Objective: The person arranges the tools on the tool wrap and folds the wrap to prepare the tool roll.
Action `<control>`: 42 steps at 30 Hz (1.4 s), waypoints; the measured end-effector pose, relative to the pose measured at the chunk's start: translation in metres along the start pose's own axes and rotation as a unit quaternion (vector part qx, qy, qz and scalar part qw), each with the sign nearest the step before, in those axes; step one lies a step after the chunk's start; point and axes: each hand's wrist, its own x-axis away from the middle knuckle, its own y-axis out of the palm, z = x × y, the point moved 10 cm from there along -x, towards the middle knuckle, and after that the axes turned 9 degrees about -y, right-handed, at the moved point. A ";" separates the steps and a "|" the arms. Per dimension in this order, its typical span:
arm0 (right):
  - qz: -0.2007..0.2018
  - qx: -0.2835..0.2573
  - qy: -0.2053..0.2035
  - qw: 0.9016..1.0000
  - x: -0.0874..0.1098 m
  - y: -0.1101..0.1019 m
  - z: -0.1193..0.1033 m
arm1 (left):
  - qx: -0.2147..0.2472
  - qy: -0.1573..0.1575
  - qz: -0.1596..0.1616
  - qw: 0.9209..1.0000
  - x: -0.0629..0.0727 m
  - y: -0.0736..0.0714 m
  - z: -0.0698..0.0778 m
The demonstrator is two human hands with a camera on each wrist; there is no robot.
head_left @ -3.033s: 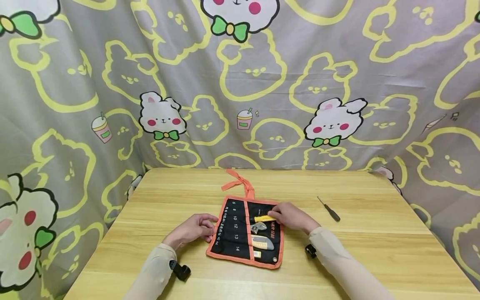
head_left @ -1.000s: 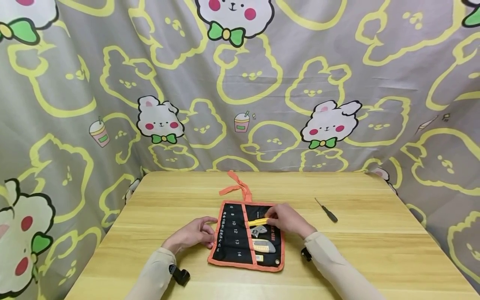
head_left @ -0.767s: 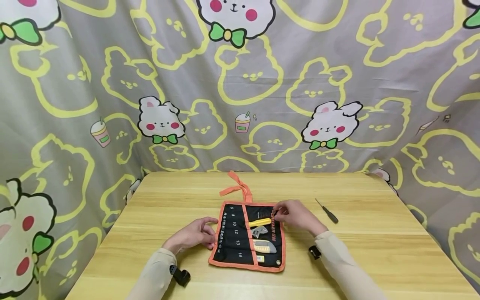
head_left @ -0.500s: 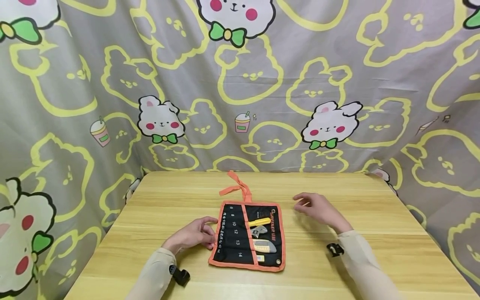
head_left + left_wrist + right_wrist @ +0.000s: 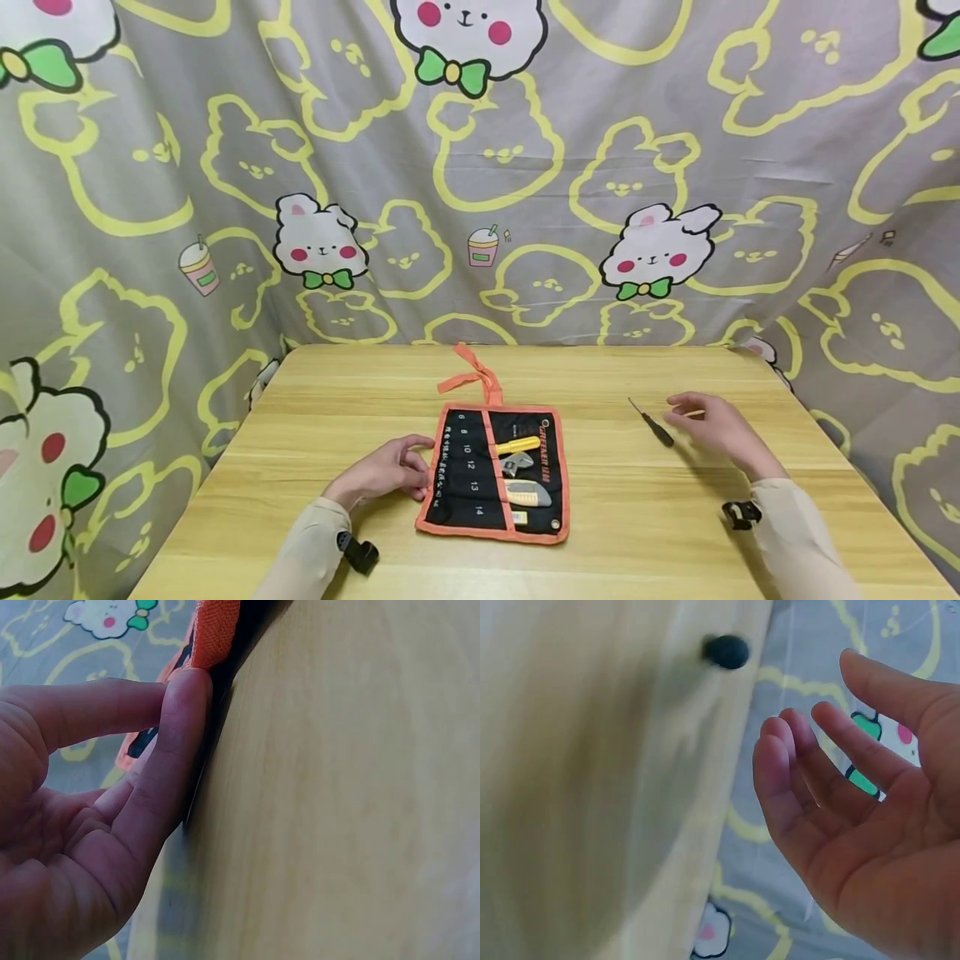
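Note:
A black tool roll (image 5: 465,475) with orange trim lies spread on the table. My left hand (image 5: 386,471) stays at its left edge, and in the left wrist view its fingers (image 5: 184,705) pinch the orange trim. Tucked in the roll's pockets are a yellow-handled tool (image 5: 519,445), an adjustable wrench (image 5: 517,463), a utility knife (image 5: 528,493) and a small yellow item (image 5: 519,517). On the right, my right hand (image 5: 712,425) hovers beside a dark-handled screwdriver (image 5: 651,422), fingers loosely bent and holding nothing. The screwdriver's handle end (image 5: 727,652) shows blurred in the right wrist view.
Orange tie straps (image 5: 476,373) stretch from the roll's top edge toward the back of the wooden table (image 5: 360,375). A grey curtain (image 5: 480,183) with cartoon prints hangs behind the table and along both sides.
My right hand has let go of the yellow-handled tool, leaving it in its pocket, and has moved right to the screwdriver. My left hand keeps its place at the roll's edge.

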 end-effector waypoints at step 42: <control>-0.062 -0.019 0.023 0.998 -0.006 0.025 0.012 | 0.000 -0.001 -0.011 1.000 0.001 0.000 -0.002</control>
